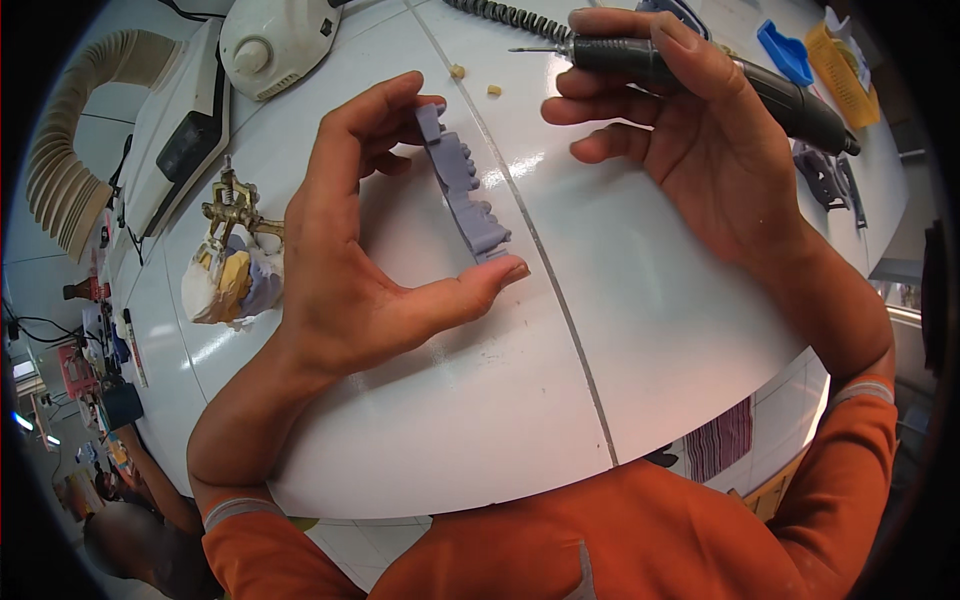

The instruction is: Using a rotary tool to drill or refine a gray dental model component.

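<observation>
Between the thumb and fingers of my left hand (365, 240) is a grey-purple dental model (463, 185), held by its two ends above the white table. A row of tooth shapes runs along its right side. My right hand (700, 140) grips a black rotary handpiece (790, 105) between thumb and forefinger, the other fingers loosely curled below it. Its thin metal bur (535, 50) points left, apart from the model. Left of my left hand stands a brass dental articulator (235, 212) carrying a plaster cast (215, 285) with yellow and grey-purple parts.
Two small yellowish pieces (494, 90) lie beyond the model. A cream control box with a knob (275, 45) and a ribbed suction hose (65, 150) stand back left. At far right are a blue tray (785, 53), a yellow container (840, 70) and dark grey parts (822, 175). Another person (140, 540) sits lower left.
</observation>
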`<action>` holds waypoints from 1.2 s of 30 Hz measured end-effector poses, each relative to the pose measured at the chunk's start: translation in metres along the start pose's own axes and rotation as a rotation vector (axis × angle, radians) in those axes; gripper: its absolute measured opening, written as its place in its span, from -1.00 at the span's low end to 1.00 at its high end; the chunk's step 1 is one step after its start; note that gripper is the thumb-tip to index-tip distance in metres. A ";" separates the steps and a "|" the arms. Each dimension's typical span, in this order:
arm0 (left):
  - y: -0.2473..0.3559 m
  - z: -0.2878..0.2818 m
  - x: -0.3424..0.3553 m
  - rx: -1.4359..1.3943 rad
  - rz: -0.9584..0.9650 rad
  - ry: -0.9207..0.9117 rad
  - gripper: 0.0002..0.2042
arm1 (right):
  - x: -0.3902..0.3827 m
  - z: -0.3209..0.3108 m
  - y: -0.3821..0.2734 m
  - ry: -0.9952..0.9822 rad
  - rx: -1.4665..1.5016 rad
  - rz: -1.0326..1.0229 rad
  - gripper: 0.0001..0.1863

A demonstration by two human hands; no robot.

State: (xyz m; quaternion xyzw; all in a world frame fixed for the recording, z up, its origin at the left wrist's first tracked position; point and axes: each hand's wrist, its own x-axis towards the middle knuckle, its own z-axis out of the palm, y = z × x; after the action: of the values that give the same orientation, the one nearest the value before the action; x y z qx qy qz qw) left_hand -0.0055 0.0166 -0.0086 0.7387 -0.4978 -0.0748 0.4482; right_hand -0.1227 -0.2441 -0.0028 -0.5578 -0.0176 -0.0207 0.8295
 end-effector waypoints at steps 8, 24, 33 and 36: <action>-0.005 0.001 0.005 0.060 0.031 -0.064 -0.01 | -0.001 0.008 -0.011 -0.138 -0.748 -0.135 -0.38; -0.004 0.002 0.006 0.054 0.069 -0.061 0.01 | 0.004 0.012 -0.011 -0.320 -0.949 -0.230 -0.47; -0.008 0.002 0.008 0.055 0.126 -0.045 -0.02 | 0.000 0.013 -0.012 -0.284 -0.952 -0.231 -0.46; -0.003 0.000 0.005 0.074 0.115 -0.028 -0.02 | 0.000 0.015 -0.017 -0.311 -0.981 -0.244 -0.46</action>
State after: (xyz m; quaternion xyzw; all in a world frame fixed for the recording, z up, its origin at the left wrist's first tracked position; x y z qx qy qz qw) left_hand -0.0008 0.0131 -0.0094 0.7237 -0.5481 -0.0407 0.4174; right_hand -0.1235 -0.2363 0.0184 -0.8708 -0.1933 -0.0398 0.4502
